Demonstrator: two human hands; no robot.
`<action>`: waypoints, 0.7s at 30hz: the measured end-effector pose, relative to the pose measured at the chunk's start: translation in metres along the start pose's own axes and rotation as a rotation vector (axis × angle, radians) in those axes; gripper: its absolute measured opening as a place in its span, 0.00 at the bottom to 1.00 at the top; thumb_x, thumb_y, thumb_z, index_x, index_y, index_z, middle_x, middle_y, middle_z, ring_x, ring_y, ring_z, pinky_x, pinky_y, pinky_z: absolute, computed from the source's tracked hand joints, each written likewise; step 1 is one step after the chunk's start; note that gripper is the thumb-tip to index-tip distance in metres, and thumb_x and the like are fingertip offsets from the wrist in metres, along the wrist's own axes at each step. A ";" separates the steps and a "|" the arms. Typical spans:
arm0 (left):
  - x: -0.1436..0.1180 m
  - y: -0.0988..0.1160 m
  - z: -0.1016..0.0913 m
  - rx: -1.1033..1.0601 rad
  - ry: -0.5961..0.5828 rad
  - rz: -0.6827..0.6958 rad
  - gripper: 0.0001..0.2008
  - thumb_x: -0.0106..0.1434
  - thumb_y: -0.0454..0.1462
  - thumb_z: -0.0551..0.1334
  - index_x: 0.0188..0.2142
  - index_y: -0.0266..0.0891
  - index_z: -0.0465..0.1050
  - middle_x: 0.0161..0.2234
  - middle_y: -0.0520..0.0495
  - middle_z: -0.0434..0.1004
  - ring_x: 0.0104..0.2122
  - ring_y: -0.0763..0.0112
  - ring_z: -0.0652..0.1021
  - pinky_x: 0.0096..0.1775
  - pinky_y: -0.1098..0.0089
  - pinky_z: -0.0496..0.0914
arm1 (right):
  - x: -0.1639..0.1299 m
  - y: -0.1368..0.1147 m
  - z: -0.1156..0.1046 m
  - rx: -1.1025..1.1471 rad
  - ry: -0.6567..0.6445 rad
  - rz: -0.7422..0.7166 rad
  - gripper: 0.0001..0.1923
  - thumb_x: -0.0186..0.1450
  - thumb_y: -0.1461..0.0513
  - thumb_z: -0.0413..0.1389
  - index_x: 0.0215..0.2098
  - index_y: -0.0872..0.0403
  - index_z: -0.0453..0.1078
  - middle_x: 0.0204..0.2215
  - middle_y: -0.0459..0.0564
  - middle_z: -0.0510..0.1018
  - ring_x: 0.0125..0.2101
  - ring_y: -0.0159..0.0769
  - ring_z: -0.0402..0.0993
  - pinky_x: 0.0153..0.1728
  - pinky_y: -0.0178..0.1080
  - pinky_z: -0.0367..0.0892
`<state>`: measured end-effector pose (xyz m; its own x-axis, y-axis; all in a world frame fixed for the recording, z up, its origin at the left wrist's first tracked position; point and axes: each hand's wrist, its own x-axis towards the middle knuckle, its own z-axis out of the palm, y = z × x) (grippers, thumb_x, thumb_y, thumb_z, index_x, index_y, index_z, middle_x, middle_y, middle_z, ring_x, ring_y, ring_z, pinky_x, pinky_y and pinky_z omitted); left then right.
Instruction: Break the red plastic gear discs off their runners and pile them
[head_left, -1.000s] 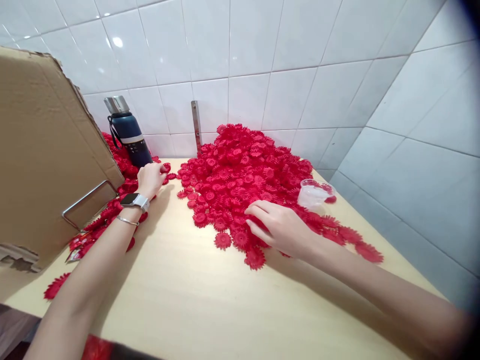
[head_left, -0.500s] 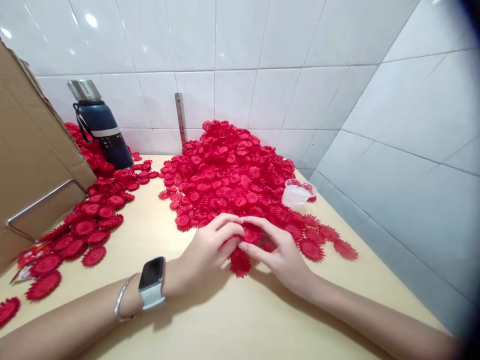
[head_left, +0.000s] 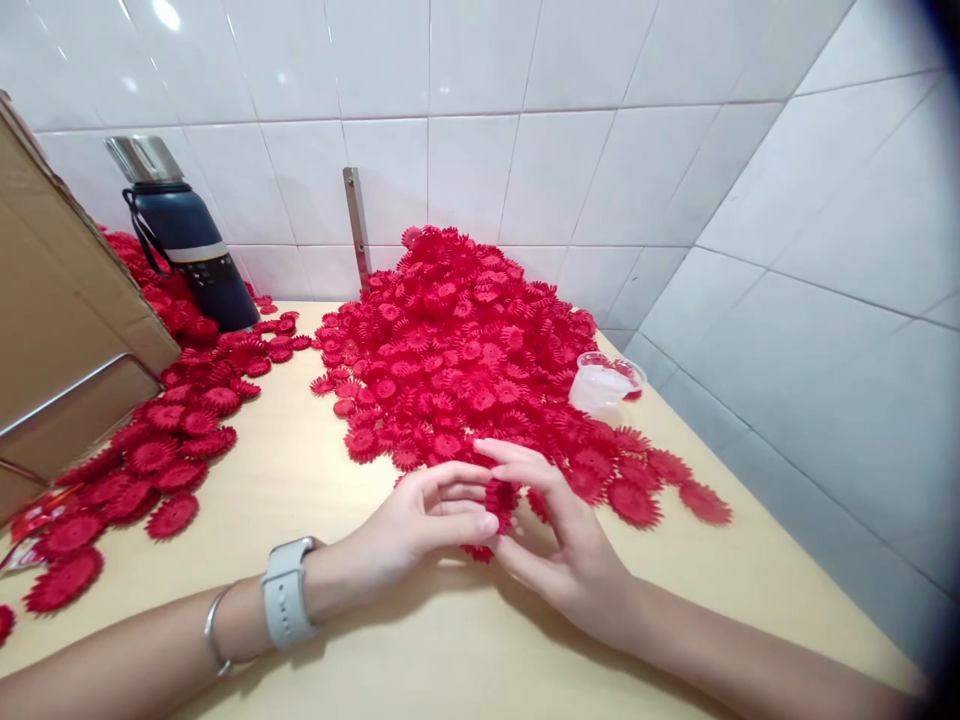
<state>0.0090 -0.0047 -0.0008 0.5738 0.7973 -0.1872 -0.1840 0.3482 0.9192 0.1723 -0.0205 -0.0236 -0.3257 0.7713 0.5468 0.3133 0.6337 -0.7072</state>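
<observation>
Between my two hands, near the front of a large red heap [head_left: 465, 340], is a red fringed disc [head_left: 502, 503] seen nearly edge-on. My left hand [head_left: 424, 515] has its thumb and curled fingers at the disc's left side. On the other side, my right hand [head_left: 574, 540] arches its fingers over the disc, with the thumb below. Both hands grip it, though their fingers hide part of it. Another red piece shows just beneath the left thumb. The heap is made of similar red, flower-like discs with toothed edges.
A clear plastic cup [head_left: 604, 385] leans at the heap's right. At left stand a dark blue bottle [head_left: 195, 250] and a cardboard box [head_left: 67, 280], with more red discs [head_left: 172, 440] strewn beside them. A metal strip [head_left: 356, 225] rises against the tiled wall [head_left: 472, 170].
My left hand has turned, bringing its thumb on top and the watch face away from view. The disc between the hands has tipped more upright. The view has shifted slightly.
</observation>
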 end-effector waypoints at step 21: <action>-0.001 -0.005 -0.001 -0.040 0.067 -0.037 0.11 0.52 0.31 0.63 0.37 0.33 0.73 0.30 0.46 0.75 0.31 0.71 0.74 0.37 0.68 0.68 | 0.004 0.008 -0.003 -0.180 -0.024 -0.257 0.22 0.59 0.73 0.51 0.52 0.56 0.59 0.44 0.57 0.71 0.47 0.39 0.66 0.45 0.42 0.66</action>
<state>0.0090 -0.0064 -0.0057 0.5268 0.8139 -0.2450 -0.1961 0.3968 0.8967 0.1759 -0.0127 -0.0259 -0.4351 0.5846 0.6848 0.3707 0.8094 -0.4554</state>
